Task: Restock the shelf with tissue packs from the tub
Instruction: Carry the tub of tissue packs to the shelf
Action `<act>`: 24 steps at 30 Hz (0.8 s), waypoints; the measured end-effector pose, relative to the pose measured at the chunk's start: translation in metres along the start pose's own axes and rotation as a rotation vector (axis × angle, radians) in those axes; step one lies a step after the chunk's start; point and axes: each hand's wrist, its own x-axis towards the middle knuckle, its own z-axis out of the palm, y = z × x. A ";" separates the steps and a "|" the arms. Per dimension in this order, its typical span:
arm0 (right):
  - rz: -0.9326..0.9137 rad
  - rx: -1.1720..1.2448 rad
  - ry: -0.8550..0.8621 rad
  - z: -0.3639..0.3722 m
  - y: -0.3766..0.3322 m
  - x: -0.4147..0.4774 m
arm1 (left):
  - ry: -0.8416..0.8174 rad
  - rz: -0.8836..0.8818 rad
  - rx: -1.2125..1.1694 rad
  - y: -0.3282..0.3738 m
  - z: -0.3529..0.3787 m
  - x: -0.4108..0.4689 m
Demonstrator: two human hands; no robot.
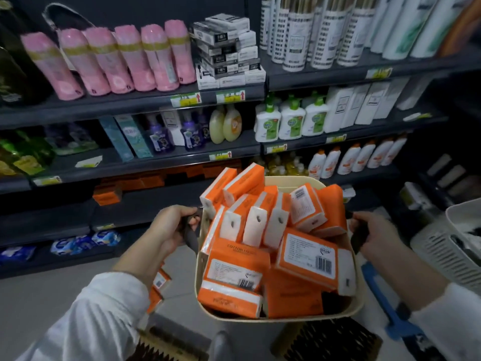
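Note:
A cream tub (286, 318) hangs in front of me, heaped with several orange-and-white tissue packs (307, 256). My left hand (171, 227) grips the dark handle on the tub's left side. My right hand (374, 234) grips the matching handle on the right. Behind the tub, a dark shelf (145, 201) holds a row of the same orange packs (135, 182), with one pack (106, 196) lying forward. More orange packs (158, 285) show below my left forearm.
Upper shelves carry pink bottles (117, 61), boxed goods (226, 48) and pump bottles (291, 121). The bottom shelf holds blue packets (83, 242). A white slatted basket (453, 254) stands at right. Brushes (328, 342) and a blue tool (390, 308) lie on the floor below.

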 end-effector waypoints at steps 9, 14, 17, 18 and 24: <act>-0.030 0.161 0.080 0.027 -0.013 0.033 | -0.229 -0.010 0.146 0.065 0.032 0.075; -0.059 0.229 0.103 0.043 -0.025 0.030 | -0.281 -0.051 0.125 0.095 0.051 0.103; -0.080 0.250 0.177 0.046 -0.034 0.039 | -0.327 0.012 0.179 0.107 0.067 0.117; -0.083 0.255 0.208 0.046 -0.036 0.044 | -0.344 0.021 0.192 0.111 0.073 0.121; -0.087 0.313 0.296 0.038 -0.052 0.072 | -0.375 -0.025 0.211 0.121 0.113 0.150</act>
